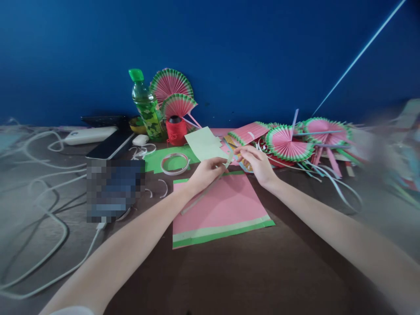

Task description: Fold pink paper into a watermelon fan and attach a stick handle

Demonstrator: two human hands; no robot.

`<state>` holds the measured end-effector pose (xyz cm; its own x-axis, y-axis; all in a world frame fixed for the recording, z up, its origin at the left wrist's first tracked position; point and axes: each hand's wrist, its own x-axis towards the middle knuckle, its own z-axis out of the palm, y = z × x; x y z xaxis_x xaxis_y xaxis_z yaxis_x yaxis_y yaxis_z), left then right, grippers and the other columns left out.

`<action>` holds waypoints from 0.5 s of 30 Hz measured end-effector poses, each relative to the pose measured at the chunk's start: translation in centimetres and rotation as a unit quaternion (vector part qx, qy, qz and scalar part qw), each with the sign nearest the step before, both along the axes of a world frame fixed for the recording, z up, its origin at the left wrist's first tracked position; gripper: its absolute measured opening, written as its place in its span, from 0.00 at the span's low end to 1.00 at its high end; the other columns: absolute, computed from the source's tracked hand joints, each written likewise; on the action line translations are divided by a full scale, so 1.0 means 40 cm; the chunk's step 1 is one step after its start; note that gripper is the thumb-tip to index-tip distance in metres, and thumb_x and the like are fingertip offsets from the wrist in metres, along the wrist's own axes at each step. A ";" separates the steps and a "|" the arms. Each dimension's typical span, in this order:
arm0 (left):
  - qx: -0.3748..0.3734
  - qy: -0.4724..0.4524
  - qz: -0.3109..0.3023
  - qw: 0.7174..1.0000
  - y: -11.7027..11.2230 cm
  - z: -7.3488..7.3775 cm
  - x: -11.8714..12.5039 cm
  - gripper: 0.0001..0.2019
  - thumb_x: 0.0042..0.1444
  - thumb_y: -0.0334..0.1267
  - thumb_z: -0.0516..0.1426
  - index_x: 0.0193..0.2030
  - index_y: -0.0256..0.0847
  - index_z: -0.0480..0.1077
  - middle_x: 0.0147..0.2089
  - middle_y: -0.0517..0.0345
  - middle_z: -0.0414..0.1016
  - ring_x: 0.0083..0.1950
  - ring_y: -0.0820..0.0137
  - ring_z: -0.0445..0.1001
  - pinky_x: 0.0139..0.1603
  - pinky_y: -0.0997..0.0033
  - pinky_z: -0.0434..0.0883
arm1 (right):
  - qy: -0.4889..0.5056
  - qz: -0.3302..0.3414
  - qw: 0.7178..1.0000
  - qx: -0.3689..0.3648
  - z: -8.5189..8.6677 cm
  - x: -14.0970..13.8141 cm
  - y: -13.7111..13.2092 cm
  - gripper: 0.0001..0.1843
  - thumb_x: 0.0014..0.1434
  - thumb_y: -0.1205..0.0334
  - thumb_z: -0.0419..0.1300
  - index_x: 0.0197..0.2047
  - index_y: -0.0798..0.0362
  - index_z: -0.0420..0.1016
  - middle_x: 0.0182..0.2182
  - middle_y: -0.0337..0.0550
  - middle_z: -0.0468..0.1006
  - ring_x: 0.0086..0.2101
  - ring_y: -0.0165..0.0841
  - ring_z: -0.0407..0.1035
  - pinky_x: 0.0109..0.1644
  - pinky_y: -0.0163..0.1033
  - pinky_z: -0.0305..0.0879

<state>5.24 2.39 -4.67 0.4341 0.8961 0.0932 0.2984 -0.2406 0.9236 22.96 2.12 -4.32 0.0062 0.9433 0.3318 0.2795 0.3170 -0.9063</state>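
Observation:
A sheet of pink paper (219, 203) with light and dark green bands along its edges lies flat on the dark table. Above its far part, my left hand (208, 173) pinches a thin pale tape strip (200, 200), whose tail slants down to the left over the pink sheet. My right hand (257, 164) is closed at the strip's upper end, thumb and fingertips together on it. A piece of pale green paper (205, 144) is just beyond my left hand. Left of it, a roll of tape (175, 164) lies on green paper (152, 159).
A phone (114, 188) with a charging cable (65, 280) and more looped cords occupy the left. Behind stand a green-capped bottle (147, 107), red thread spool (176, 131) and folded watermelon fans (171, 85). More paper fans (290, 142) and strips are piled at right, before a blue wall.

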 end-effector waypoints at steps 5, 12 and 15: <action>0.012 0.013 -0.010 1.000 -0.001 0.004 -0.001 0.17 0.50 0.37 0.51 0.46 0.36 0.70 0.33 0.58 0.76 0.28 0.75 0.67 0.33 0.76 0.65 | -0.002 0.016 1.000 -0.011 -0.005 -0.007 -0.001 0.16 0.54 0.50 0.53 0.29 0.54 0.73 0.21 0.38 0.71 0.24 0.28 0.64 0.30 0.34 0.60; 0.010 0.033 -0.003 0.999 -0.010 0.019 0.004 0.16 0.50 0.36 0.51 0.45 0.35 0.71 0.35 0.55 0.77 0.34 0.71 0.72 0.41 0.73 0.66 | -0.031 0.032 0.999 0.028 -0.007 -0.011 -0.001 0.12 0.50 0.52 0.60 0.29 0.54 0.72 0.24 0.39 0.72 0.27 0.30 0.67 0.33 0.35 0.61; 0.009 0.028 -0.007 1.000 -0.012 0.021 0.005 0.14 0.50 0.36 0.51 0.40 0.35 0.72 0.35 0.56 0.77 0.35 0.70 0.72 0.41 0.73 0.66 | -0.028 0.025 0.999 0.029 -0.011 -0.011 0.000 0.11 0.51 0.54 0.59 0.28 0.54 0.72 0.23 0.38 0.72 0.26 0.29 0.66 0.32 0.35 0.61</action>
